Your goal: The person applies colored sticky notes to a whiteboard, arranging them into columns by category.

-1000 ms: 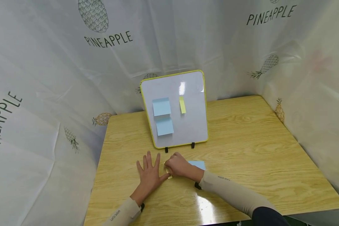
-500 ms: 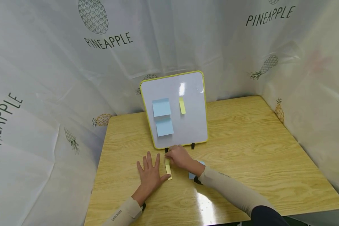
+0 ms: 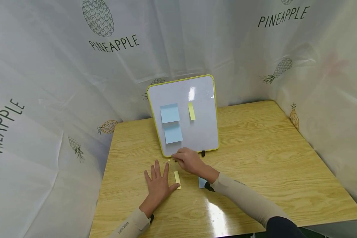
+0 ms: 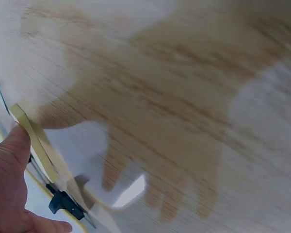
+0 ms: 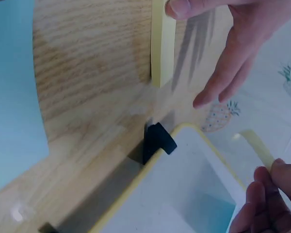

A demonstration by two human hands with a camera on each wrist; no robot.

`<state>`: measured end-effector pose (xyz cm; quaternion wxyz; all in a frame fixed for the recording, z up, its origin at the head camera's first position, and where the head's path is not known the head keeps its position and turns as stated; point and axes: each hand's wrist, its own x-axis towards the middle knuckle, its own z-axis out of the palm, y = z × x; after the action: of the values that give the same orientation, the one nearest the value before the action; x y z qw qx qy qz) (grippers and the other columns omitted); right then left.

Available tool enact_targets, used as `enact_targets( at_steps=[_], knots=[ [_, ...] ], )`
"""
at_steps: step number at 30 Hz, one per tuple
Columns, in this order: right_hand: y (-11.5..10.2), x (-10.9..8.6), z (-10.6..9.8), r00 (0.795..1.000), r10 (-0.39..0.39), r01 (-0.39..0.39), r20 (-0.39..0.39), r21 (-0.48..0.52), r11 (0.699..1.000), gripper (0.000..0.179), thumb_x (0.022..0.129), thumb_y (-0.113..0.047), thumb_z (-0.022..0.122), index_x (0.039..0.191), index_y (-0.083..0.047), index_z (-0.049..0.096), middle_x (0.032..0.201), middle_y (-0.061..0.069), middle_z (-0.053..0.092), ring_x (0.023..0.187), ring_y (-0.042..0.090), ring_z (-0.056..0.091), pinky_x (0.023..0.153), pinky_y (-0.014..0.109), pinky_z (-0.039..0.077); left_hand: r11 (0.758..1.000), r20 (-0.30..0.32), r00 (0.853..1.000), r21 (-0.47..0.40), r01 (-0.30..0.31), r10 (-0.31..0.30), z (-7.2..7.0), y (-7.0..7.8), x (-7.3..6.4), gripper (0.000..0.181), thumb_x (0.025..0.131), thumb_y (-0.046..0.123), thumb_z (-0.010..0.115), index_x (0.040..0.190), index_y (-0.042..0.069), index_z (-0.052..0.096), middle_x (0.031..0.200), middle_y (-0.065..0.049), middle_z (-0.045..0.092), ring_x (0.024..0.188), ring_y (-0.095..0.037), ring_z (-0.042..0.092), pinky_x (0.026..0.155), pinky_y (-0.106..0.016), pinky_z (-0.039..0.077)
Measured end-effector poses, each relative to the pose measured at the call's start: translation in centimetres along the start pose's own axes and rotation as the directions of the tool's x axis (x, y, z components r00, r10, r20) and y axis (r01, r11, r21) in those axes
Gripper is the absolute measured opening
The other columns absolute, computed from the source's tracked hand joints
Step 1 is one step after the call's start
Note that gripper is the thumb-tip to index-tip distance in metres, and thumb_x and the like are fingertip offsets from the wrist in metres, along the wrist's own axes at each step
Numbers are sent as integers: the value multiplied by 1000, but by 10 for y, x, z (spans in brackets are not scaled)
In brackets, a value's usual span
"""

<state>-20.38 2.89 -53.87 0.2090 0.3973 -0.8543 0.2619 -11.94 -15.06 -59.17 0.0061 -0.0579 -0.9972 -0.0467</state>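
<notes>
My left hand (image 3: 157, 189) lies on the table with its fingers spread. Its thumb presses the lower end of a narrow pad of yellow sticky notes (image 3: 177, 180), also visible in the right wrist view. Just before the whiteboard (image 3: 200, 135), my right hand (image 3: 190, 161) pinches a single yellow sticky note (image 5: 258, 147) between thumb and fingers, and the strip hangs free of the pad. Stuck on the board are two blue sticky notes, an upper blue note (image 3: 170, 113) and a lower blue note (image 3: 173, 134), plus one yellow strip (image 3: 191, 111).
A pad of blue sticky notes (image 3: 201, 182) lies by my right wrist, partly covered by it. Black feet, one of them a black clip (image 5: 156, 141), hold up the board's lower edge. White curtains (image 3: 241, 66) with pineapple prints enclose the wooden table (image 3: 270, 158).
My right hand has peeled the yellow note off the pad and moved away from it toward the board's lower edge. My left hand has stayed in place.
</notes>
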Motion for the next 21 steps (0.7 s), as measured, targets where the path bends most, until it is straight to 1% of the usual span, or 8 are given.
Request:
enact_targets(
  at_steps=[4,6,8,12,15,18,20,21],
  knots=[
    [4,0,-12,993,-51,49,-105,-23,999,15,86,-12,76,100,-10,80,87,0,74,80,14,69,68,26,56,1000,0,1000,-11,4,-4,1,1,0,104,77,75,63,157,18,30,161,-29,13,145,-50,25,110,-73,12],
    [8,-2,-18,988,-52,47,-148,-38,998,17,87,-12,75,103,-9,79,85,1,72,75,13,66,65,25,55,1000,-1,1000,-19,5,-5,1,0,0,104,77,75,64,157,18,30,161,-30,14,145,-50,24,110,-73,11],
    [12,-4,-24,980,-32,29,-196,-17,999,20,86,-9,75,105,-6,78,84,3,73,71,13,67,63,26,55,1000,4,1000,-31,6,-6,-1,1,0,104,78,74,64,157,18,29,161,-29,12,145,-51,23,111,-73,10],
    [18,-9,-34,969,92,-60,-230,144,988,21,89,-4,71,109,0,75,85,9,76,67,12,71,60,23,56,999,0,1000,-32,10,-10,0,1,0,103,77,74,65,157,18,30,161,-30,13,145,-50,24,111,-73,11],
    [21,-12,-38,950,207,-138,-236,280,950,18,91,-5,70,107,0,76,85,10,77,67,14,72,62,22,56,999,-11,1000,-32,9,-9,0,1,-1,103,77,74,65,157,18,31,161,-30,14,145,-49,25,111,-73,12],
    [23,-16,-40,923,311,-212,-227,376,902,17,93,-7,68,106,-1,76,86,11,77,66,17,73,62,21,56,999,-17,1000,-41,4,-5,1,1,-2,103,78,73,65,157,18,30,161,-30,14,145,-50,25,110,-73,12],
    [23,-16,-43,900,389,-268,-200,450,852,18,94,-7,66,107,1,75,85,14,76,65,21,73,61,23,57,999,-23,1000,-48,1,-2,1,2,-2,102,78,73,66,157,18,31,161,-30,14,145,-50,25,110,-73,12],
    [23,-16,-44,884,431,-297,-181,494,817,19,95,-7,66,109,3,74,85,17,76,66,23,73,60,26,57,999,-26,1000,-52,1,-2,1,2,-2,102,77,72,66,156,18,31,161,-30,14,145,-50,25,110,-73,11]
  ],
)
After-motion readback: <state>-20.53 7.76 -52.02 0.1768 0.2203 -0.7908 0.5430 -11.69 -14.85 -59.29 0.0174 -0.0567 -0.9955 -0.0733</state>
